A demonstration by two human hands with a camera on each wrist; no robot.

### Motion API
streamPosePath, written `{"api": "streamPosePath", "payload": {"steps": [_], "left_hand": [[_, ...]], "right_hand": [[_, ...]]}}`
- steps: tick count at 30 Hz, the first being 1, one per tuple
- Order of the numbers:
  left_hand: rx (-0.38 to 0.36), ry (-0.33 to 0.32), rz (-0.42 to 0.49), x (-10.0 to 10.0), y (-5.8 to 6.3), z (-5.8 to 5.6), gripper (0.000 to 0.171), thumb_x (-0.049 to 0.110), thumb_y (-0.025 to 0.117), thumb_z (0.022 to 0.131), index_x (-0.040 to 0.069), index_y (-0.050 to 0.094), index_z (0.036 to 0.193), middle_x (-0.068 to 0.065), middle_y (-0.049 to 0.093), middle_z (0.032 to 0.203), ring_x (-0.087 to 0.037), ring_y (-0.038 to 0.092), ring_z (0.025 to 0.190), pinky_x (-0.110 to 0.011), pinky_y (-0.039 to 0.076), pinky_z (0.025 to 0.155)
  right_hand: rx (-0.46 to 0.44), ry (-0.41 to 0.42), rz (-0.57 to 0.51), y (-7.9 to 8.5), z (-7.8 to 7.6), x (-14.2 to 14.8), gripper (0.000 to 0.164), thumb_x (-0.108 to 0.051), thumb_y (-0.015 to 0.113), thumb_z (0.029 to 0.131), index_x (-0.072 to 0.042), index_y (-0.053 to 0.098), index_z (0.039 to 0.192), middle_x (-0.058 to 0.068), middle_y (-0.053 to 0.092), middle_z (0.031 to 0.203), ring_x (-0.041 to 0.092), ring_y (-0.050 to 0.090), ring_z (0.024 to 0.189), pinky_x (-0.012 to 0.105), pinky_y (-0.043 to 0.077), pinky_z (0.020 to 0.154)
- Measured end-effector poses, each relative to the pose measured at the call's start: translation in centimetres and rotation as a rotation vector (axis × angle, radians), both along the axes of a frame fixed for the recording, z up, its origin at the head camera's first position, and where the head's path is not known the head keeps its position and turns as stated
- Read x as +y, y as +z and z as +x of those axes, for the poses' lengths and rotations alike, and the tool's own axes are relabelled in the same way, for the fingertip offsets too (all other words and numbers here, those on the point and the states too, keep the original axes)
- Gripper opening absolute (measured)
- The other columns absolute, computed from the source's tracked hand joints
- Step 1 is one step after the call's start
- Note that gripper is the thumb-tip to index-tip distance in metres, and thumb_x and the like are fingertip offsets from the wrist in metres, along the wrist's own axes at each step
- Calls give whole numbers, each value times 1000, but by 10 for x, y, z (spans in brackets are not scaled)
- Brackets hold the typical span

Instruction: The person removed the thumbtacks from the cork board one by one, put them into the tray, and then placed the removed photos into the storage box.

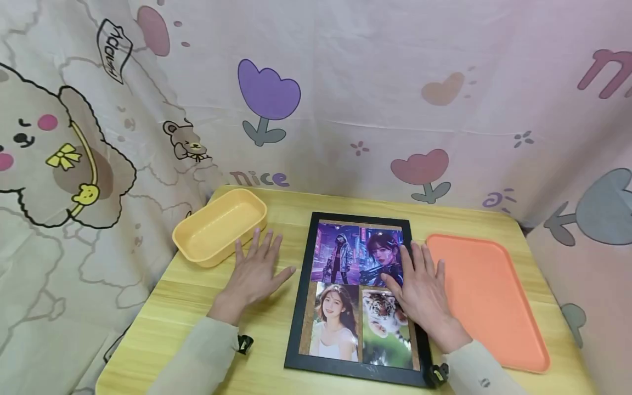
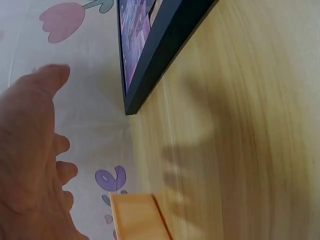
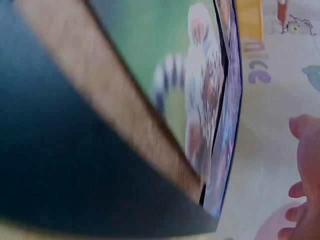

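Observation:
A black-edged picture frame point(image 1: 298, 329) with a brown cork-like backing lies on the table. Inside it sit several glossy photos: two purple city pictures on top, a portrait point(image 1: 336, 323) and a tiger cub photo point(image 1: 387, 329) below. With fingers spread, my left hand point(image 1: 253, 274) is over the table between the yellow bin and the frame; in the left wrist view it casts a shadow on the wood. My right hand point(image 1: 427, 288), fingers straight, overlaps the frame's right edge in the head view. Nothing is held in either hand.
A yellow bin point(image 1: 197, 249) stands at the back left of the table point(image 1: 182, 323). To the right of the frame lies a flat orange tray point(image 1: 489, 296). A printed curtain point(image 1: 340, 99) hangs behind the table and down both sides.

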State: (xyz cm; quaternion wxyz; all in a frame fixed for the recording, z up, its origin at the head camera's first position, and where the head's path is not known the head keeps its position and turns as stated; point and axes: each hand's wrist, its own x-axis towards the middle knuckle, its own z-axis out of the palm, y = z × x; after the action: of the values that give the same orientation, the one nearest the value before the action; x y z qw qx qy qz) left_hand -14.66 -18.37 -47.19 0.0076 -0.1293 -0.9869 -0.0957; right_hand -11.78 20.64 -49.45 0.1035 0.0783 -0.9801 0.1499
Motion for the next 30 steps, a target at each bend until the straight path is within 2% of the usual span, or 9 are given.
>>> {"api": "streamPosePath", "payload": {"steps": [4, 7, 12, 18, 23, 27, 30], "left_hand": [[24, 18, 32, -8, 2, -1, 83, 65, 41, 107, 13, 23, 169, -16, 18, 175, -43, 6, 163, -79, 1, 123], [39, 44, 57, -22, 7, -4, 77, 58, 39, 109, 13, 23, 169, -17, 20, 175, -43, 5, 164, -78, 2, 123], [52, 112, 96, -58, 24, -11, 71, 51, 37, 112, 13, 21, 170, -21, 20, 175, -46, 5, 163, -78, 2, 123], [91, 192, 114, -106, 38, -21, 70, 48, 34, 113, 5, 25, 168, -29, 25, 171, -50, 7, 161, -81, 9, 120], [60, 252, 138, -137, 32, -40, 71, 45, 35, 113, 0, 23, 166, -32, 22, 170, -52, 9, 160, -79, 11, 121], [10, 276, 115, -162, 20, -57, 71, 41, 34, 114, -7, 19, 165, -35, 17, 170, -56, 12, 157, -77, 13, 122], [-41, 297, 99, -181, 11, -65, 74, 41, 31, 114, -10, 13, 164, -38, 12, 169, -58, 10, 156, -77, 12, 122]], "right_hand": [[33, 55, -42, 1, 0, -19, 83, -49, 63, 103, 3, 34, 161, 29, 24, 170, 52, 21, 157, 78, 15, 122], [72, 120, -68, 5, -4, -43, 81, -45, 66, 102, 4, 36, 160, 29, 27, 169, 50, 25, 156, 73, 16, 124], [128, 246, -74, 17, -13, -93, 78, -45, 66, 103, 2, 39, 159, 27, 33, 167, 47, 32, 155, 69, 21, 125], [123, 383, -60, 24, -18, -155, 75, -45, 64, 105, 0, 40, 160, 26, 37, 166, 46, 39, 151, 67, 30, 123], [100, 464, -3, 18, -18, -194, 76, -49, 60, 105, -1, 39, 160, 24, 36, 166, 43, 39, 152, 65, 35, 122], [57, 496, 57, 13, -16, -218, 77, -53, 56, 106, -5, 37, 163, 20, 34, 169, 39, 37, 154, 60, 35, 124], [29, 515, 104, 11, -14, -233, 78, -56, 52, 107, -7, 35, 164, 17, 33, 170, 35, 34, 157, 57, 35, 124]]}}
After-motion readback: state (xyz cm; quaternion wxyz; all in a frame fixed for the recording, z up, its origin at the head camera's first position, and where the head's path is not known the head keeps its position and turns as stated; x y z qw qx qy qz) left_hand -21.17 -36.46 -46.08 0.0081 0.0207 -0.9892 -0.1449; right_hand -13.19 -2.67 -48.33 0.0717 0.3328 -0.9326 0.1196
